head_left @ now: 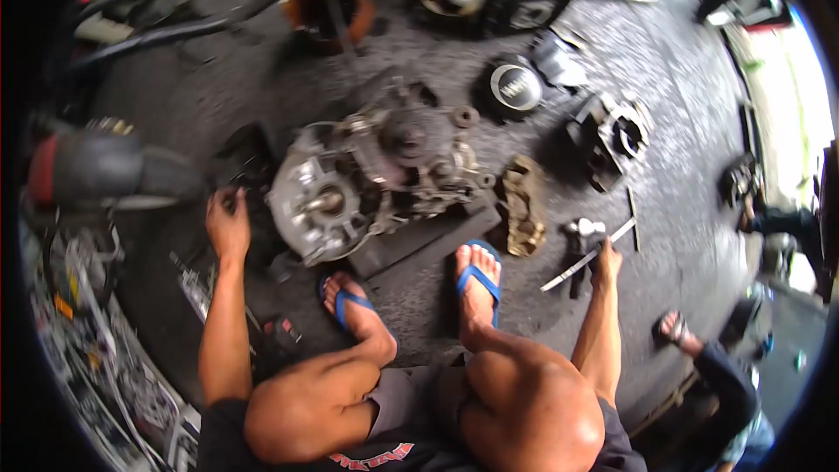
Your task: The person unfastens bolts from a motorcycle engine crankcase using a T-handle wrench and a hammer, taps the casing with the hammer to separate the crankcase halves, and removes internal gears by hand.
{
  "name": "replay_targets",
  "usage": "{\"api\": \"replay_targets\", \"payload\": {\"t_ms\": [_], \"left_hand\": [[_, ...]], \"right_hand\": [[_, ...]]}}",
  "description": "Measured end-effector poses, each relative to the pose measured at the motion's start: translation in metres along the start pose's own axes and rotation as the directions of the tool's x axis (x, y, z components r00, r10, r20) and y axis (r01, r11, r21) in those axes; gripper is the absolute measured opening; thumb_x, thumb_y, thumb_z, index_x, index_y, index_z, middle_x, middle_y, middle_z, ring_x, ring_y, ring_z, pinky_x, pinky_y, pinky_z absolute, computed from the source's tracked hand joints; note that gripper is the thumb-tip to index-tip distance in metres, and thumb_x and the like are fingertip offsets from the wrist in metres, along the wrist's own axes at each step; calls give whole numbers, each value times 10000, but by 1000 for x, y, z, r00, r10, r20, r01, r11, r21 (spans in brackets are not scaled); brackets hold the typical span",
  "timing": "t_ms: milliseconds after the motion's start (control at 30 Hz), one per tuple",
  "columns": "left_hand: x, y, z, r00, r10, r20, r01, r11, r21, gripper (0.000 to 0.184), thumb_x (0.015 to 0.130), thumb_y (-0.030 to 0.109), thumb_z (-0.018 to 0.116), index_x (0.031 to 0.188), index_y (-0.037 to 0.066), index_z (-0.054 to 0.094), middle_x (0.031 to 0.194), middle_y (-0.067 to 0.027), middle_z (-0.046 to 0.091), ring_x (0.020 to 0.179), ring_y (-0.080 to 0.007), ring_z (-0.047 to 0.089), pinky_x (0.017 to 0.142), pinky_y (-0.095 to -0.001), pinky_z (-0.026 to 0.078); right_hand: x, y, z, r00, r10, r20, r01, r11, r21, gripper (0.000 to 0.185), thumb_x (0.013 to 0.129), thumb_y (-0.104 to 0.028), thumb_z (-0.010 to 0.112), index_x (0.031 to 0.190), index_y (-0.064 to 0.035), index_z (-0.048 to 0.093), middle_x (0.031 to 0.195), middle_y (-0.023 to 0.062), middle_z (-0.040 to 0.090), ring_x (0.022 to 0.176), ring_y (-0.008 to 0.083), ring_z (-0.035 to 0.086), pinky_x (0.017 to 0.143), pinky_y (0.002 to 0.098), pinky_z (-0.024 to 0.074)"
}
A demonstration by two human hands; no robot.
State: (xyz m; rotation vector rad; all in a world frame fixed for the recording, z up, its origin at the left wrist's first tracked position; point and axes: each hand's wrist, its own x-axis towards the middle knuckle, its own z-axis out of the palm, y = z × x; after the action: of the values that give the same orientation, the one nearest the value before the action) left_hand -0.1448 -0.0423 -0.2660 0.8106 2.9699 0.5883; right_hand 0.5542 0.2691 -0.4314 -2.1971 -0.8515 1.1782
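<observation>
An engine block [406,135] with a round, light metal housing [301,197] on its left side rests in front of my feet, on a dark block [428,240]. My left hand [229,220] is left of the housing, fingers curled around something small and dark, beside a dark object [245,153]. On the right, my right hand [607,264] grips a long, flat metal strip [568,277] slanting across the floor. A hammer-like tool with a pale head [585,227] lies beside it. A brown, worn gasket-like cover [524,207] sits between engine and tool.
A round black cover [516,87] and a metal casing [619,135] lie beyond, to the right. An orange-brown container [336,17] stands at the back. Tools and parts [96,323] crowd the left edge. Another person's sandalled foot [675,326] is at the right.
</observation>
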Motion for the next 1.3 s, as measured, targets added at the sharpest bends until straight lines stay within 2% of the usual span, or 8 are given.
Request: {"api": "replay_targets", "payload": {"t_ms": [300, 433, 567, 633, 800, 933, 1000, 1300], "left_hand": [[-41, 175, -103, 989, 150, -4, -115, 744, -659, 146, 948, 124, 616, 860, 10, 638, 789, -13, 624, 710, -79, 545, 642, -251, 453], [-79, 281, -88, 457, 783, 423, -177, 546, -819, 353, 904, 306, 658, 1030, -23, 646, 937, -198, 670, 830, -308, 670, 742, -422, 538], [-141, 326, -22, 577, 809, 114, -486, 452, -748, 469, 917, 400, 650, 1195, 33, 558, 906, -182, 667, 846, -378, 663, 764, -431, 536], [-137, 331, -14, 203, 790, 578, -182, 610, -771, 412, 962, 416, 579, 1111, 33, 545, 843, -205, 631, 795, -414, 635, 700, -468, 519], [-116, 310, -28, 541, 817, 198, -407, 461, -788, 319, 964, 341, 595, 1020, 36, 522, 777, -195, 591, 690, -388, 612, 600, -483, 484], [-43, 312, -58, 488, 826, 282, -313, 468, -827, 314, 949, 265, 625, 1161, 34, 598, 872, -159, 612, 789, -297, 633, 703, -426, 520], [-4, 309, -69, 513, 829, 224, -370, 449, -813, 316, 928, 209, 641, 1194, 40, 666, 957, -157, 657, 873, -260, 653, 785, -386, 527], [60, 282, -57, 514, 783, 351, -302, 548, -780, 244, 825, 78, 725, 1058, 7, 712, 908, -108, 682, 855, -206, 661, 788, -337, 510]], "right_hand": [[-130, -152, -3, 990, -135, 40, 76, 752, 655, 221, 1044, -305, 450, 975, -102, 502, 697, -27, 418, 507, 81, 355, 423, 228, 289], [-209, -216, 41, 933, -345, -100, 267, 477, 838, 206, 1050, -291, 478, 992, -95, 506, 713, -6, 439, 568, 85, 409, 417, 214, 301], [-281, -256, 79, 777, -618, -121, 378, 305, 874, 203, 1050, -275, 478, 1042, -76, 522, 765, 15, 473, 647, 119, 459, 454, 230, 376], [-302, -280, 74, 802, -587, -107, 342, 306, 888, 323, 1043, -350, 474, 1139, -48, 532, 824, 55, 501, 727, 143, 494, 515, 268, 458], [-323, -349, 24, 476, -824, 306, 200, 440, 875, 774, 950, -582, 493, 1382, 52, 401, 1199, 172, 535, 1049, 249, 488, 808, 346, 461], [-372, -440, 51, 571, -806, 157, 156, 295, 943, 758, 927, -643, 441, 1321, 4, 475, 1058, 120, 568, 904, 214, 482, 751, 368, 413], [-346, -460, 52, 174, -888, 425, 102, 446, 889, 721, 970, -644, 338, 1339, -44, 495, 864, 56, 556, 791, 187, 477, 687, 356, 405], [-388, -486, 147, -51, -812, 581, -18, 582, 813, 597, 985, -544, 360, 1247, -37, 535, 847, 71, 571, 763, 197, 509, 688, 339, 425]]}}
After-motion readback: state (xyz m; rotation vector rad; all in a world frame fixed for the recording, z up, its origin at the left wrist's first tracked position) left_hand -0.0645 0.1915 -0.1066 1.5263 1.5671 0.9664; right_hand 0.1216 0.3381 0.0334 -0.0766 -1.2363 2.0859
